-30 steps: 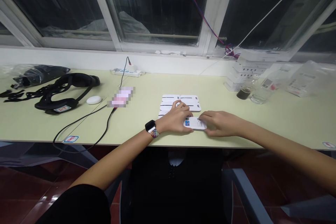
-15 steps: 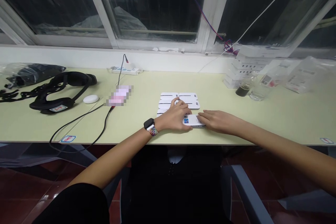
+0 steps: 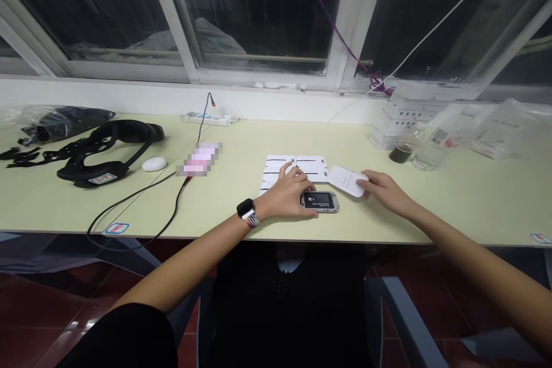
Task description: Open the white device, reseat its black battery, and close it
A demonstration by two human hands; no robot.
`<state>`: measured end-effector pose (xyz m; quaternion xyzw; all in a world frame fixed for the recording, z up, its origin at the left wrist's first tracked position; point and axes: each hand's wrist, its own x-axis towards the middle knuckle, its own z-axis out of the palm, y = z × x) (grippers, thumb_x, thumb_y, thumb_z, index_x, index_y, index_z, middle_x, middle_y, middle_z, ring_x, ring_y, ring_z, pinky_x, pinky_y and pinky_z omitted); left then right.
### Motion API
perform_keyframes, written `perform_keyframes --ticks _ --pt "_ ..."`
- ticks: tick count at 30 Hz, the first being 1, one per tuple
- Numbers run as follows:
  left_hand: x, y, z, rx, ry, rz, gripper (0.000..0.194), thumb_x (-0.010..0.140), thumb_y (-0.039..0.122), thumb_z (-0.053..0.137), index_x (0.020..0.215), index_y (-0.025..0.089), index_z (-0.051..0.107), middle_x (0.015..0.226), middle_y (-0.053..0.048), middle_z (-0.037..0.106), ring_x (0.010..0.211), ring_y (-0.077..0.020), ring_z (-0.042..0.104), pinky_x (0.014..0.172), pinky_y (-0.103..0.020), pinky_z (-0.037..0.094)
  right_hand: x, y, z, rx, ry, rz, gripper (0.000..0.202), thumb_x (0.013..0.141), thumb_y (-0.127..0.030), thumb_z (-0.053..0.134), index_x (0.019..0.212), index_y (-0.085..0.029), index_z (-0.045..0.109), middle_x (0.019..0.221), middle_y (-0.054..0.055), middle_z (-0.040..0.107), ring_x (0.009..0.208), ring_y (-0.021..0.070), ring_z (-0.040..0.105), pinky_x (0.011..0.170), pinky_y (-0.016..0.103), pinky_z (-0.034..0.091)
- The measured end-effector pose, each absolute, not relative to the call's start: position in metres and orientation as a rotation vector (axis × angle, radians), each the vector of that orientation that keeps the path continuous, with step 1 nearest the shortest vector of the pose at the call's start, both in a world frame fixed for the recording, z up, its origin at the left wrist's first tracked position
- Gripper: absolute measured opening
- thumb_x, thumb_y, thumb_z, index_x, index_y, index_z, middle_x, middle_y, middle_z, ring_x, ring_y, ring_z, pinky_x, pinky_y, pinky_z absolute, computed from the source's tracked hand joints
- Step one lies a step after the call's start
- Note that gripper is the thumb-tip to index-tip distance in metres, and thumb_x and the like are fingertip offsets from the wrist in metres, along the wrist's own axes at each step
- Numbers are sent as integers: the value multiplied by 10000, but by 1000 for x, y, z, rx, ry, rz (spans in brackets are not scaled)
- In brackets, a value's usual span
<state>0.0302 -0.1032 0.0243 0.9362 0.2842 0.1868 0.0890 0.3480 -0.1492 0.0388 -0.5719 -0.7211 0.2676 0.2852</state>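
Observation:
My left hand is closed around the left end of a small device, which lies on the table with its dark battery marked 3000mAh facing up. Between the thumb and fingers of my right hand is a white back cover, held tilted just above and right of the device and apart from it. Behind my left hand lie several flat white pieces in rows, each with a black line and some with a black mark. My left hand hides part of these pieces and the device's left end.
A black headset, a white oval case and a blurred phone on a cable are to the left. A power strip sits at the back. White boxes, a dark-liquid bottle and a clear bottle stand right.
The white back cover has come off the device and moved right and up in my right hand, exposing the battery. My left hand has stayed on the device.

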Motion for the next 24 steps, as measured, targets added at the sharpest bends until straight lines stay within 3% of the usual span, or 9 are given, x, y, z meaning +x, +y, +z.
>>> perform_keyframes --ticks 4,7,9,13,18,21,24 --pt "19 -107 31 2795 845 543 732 771 714 884 1325 261 730 1252 -95 709 1417 -416 518 1356 -717 31 371 -149 39 -1594 -1897 1080 360 968 -519 591 785 -209 600 763 28 621 725 204 573 721 359 464" --pt "7 -111 32 2780 926 563 735 766 681 909 1340 266 715 1430 -113 650 1488 -422 467 1357 -708 73 381 -145 45 -1694 -1907 1136 303 924 -442 634 736 -215 565 715 25 603 672 188 554 655 341 441" --pt "2 -114 29 2781 998 581 712 776 650 914 1332 252 715 1547 -135 587 1540 -447 408 1349 -716 97 383 -139 47 -1801 -1890 1120 200 891 -382 653 807 -211 591 716 36 639 650 190 574 627 336 454" --pt "0 -116 23 2770 1034 608 563 808 592 911 1221 244 749 1591 -137 566 1598 -486 321 1337 -745 110 382 -128 45 -1965 -1955 885 273 858 -340 687 1079 -201 609 785 54 733 627 200 630 604 323 473" --pt "4 -117 21 2750 1028 637 501 792 606 923 1095 250 745 1562 -112 597 1608 -479 311 1341 -747 87 371 -135 42 -2015 -2241 334 275 949 -325 611 1186 -186 621 909 109 758 706 246 681 579 305 401" --pt "3 -117 20 2753 1033 644 510 784 619 929 1088 253 745 1571 -104 597 1617 -475 299 1342 -744 72 349 -148 49 -1969 -2321 2 173 1002 -243 514 1120 -182 626 876 120 738 696 244 644 590 307 338" --pt "2 -117 20 2756 1035 644 522 780 621 933 1099 248 754 1571 -111 601 1616 -474 306 1342 -744 74 316 -157 60 -1573 -2505 189 150 1023 -199 479 961 -218 614 860 63 725 718 205 618 643 301 357"
